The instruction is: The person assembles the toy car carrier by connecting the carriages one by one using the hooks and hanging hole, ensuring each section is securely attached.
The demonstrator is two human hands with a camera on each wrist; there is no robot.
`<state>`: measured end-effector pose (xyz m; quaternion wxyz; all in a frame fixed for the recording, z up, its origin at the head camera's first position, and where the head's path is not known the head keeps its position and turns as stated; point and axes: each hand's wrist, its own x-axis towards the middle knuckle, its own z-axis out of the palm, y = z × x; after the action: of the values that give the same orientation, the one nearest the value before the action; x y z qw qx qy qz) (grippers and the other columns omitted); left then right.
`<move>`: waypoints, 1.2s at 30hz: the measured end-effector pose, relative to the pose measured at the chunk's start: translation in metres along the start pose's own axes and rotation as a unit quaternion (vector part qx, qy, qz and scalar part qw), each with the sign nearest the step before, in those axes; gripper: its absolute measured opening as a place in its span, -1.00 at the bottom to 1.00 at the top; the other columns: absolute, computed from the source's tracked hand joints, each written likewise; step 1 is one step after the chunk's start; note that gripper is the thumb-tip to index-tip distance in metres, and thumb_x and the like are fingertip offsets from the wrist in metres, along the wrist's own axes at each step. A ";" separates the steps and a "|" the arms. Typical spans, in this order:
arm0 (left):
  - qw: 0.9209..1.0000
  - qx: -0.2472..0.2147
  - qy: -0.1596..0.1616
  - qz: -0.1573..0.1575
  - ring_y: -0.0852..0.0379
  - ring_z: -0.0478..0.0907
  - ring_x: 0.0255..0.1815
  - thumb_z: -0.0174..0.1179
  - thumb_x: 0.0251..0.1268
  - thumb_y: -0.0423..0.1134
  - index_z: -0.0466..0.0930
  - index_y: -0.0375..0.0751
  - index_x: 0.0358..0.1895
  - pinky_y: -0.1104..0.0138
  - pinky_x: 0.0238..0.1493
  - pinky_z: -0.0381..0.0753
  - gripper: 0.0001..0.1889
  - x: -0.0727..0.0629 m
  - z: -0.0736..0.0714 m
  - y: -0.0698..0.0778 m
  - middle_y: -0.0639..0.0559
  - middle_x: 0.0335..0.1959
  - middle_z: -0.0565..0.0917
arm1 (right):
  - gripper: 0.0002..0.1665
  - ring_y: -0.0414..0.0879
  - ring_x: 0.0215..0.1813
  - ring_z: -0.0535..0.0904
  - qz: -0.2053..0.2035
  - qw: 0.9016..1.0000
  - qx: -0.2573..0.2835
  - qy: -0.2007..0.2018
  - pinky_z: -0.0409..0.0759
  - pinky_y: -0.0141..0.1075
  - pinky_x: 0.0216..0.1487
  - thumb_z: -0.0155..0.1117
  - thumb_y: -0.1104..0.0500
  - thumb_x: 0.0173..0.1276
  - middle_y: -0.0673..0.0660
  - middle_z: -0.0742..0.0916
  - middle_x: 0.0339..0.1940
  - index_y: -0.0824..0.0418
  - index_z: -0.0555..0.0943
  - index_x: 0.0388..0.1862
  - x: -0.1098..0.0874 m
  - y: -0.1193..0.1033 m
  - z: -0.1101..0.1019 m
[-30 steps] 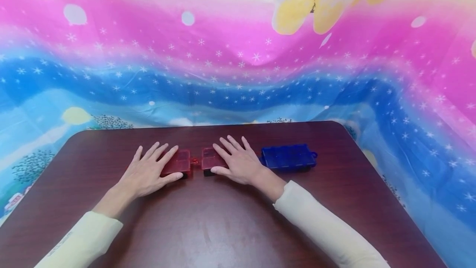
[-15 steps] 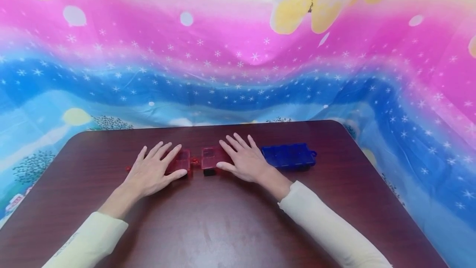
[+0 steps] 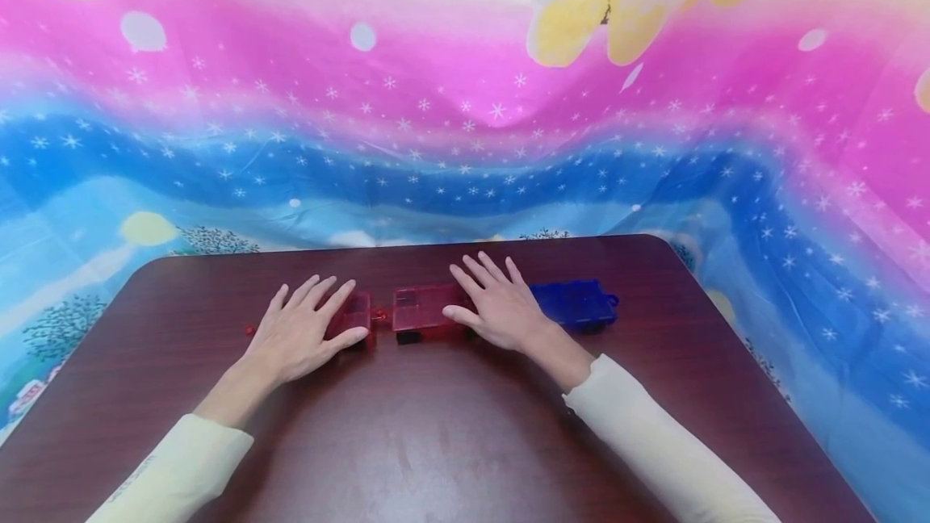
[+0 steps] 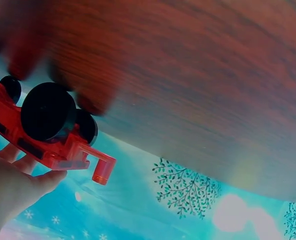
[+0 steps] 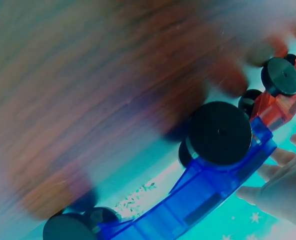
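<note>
Three see-through plastic toy wagons with black wheels stand in a row at the back of the table. Over the left red wagon (image 3: 356, 314) my left hand (image 3: 294, 336) lies with fingers straight and spread, hiding much of it; a red hook (image 4: 104, 169) sticks out of its end in the left wrist view. The other red wagon (image 3: 421, 309) is in the middle. My right hand (image 3: 503, 311), fingers extended, covers the spot where it meets the blue wagon (image 3: 579, 303). Whether either palm touches a wagon is unclear.
The dark brown table (image 3: 407, 442) has a rounded back edge. Close behind it hangs a patterned cloth (image 3: 443, 152) in pink and blue, which also runs along both sides. A red coupling (image 3: 379, 314) links the two red wagons.
My right hand has slid to the right, off the middle red wagon's left part and toward the blue wagon. My left hand has shifted slightly right. The wagons look unmoved.
</note>
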<state>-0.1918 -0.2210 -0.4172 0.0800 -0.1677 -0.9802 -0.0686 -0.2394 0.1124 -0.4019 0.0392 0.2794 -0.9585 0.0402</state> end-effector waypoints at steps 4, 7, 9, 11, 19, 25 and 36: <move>1.000 0.005 -0.003 -0.002 -0.32 0.10 0.55 -0.06 0.31 0.53 0.22 -0.01 0.59 -0.32 0.46 -0.05 -0.06 0.001 0.001 0.003 -0.25 0.51 0.30 | -0.05 0.07 0.67 -0.09 0.007 1.000 0.001 0.002 -0.24 0.18 0.58 -0.26 -0.52 0.49 0.10 0.19 0.66 -0.05 0.10 0.68 -0.003 0.005 -0.002; 1.000 0.006 -0.007 -0.005 -0.31 0.11 0.55 -0.06 0.31 0.53 0.23 -0.01 0.59 -0.32 0.46 -0.05 -0.06 0.001 0.001 0.005 -0.25 0.51 0.30 | -0.06 0.09 0.67 -0.06 0.013 1.000 0.002 0.007 -0.22 0.19 0.58 -0.24 -0.50 0.50 0.11 0.20 0.66 -0.03 0.13 0.67 -0.006 0.010 -0.004; 1.000 0.006 -0.007 -0.008 -0.31 0.11 0.55 -0.05 0.31 0.53 0.24 -0.01 0.58 -0.32 0.46 -0.05 -0.06 0.001 0.001 0.006 -0.25 0.51 0.30 | -0.07 0.09 0.67 -0.05 0.017 1.000 0.000 0.009 -0.21 0.19 0.58 -0.25 -0.50 0.51 0.11 0.21 0.65 -0.03 0.14 0.67 -0.007 0.014 -0.005; 1.000 0.006 -0.006 -0.009 -0.31 0.12 0.55 -0.04 0.31 0.52 0.24 -0.02 0.58 -0.31 0.46 -0.04 -0.06 0.001 0.000 0.007 -0.25 0.51 0.30 | -0.07 0.10 0.67 -0.06 0.022 1.000 0.001 0.009 -0.21 0.19 0.58 -0.25 -0.50 0.51 0.11 0.21 0.65 -0.03 0.15 0.66 -0.009 0.017 -0.006; 1.000 0.006 -0.009 -0.004 -0.30 0.12 0.55 -0.03 0.30 0.52 0.23 -0.01 0.59 -0.30 0.47 -0.04 -0.06 0.005 0.002 0.013 -0.25 0.51 0.30 | -0.08 0.10 0.67 -0.06 0.037 0.999 0.004 0.008 -0.20 0.21 0.57 -0.25 -0.48 0.52 0.13 0.21 0.65 -0.02 0.14 0.67 -0.017 0.028 -0.010; 1.000 0.002 -0.007 0.004 -0.29 0.13 0.54 -0.02 0.29 0.52 0.22 0.02 0.59 -0.30 0.47 -0.02 -0.06 0.009 0.005 0.020 -0.23 0.51 0.31 | -0.08 0.11 0.67 -0.05 0.043 0.999 0.007 0.010 -0.20 0.21 0.57 -0.26 -0.49 0.52 0.14 0.21 0.65 -0.02 0.14 0.67 -0.025 0.037 -0.010; 1.000 -0.012 -0.010 0.016 -0.28 0.13 0.55 -0.03 0.26 0.55 0.22 0.05 0.59 -0.29 0.47 0.00 -0.05 0.020 0.004 0.037 -0.20 0.52 0.30 | -0.01 0.11 0.67 -0.11 0.060 0.998 0.025 -0.002 -0.26 0.22 0.56 -0.36 -0.55 0.48 0.15 0.19 0.66 -0.01 0.12 0.67 -0.035 0.052 -0.012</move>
<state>-0.1987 -0.1797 -0.4131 0.0693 -0.1849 -0.9773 -0.0772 -0.2370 0.1760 -0.3960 0.0284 0.2228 -0.9722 0.0656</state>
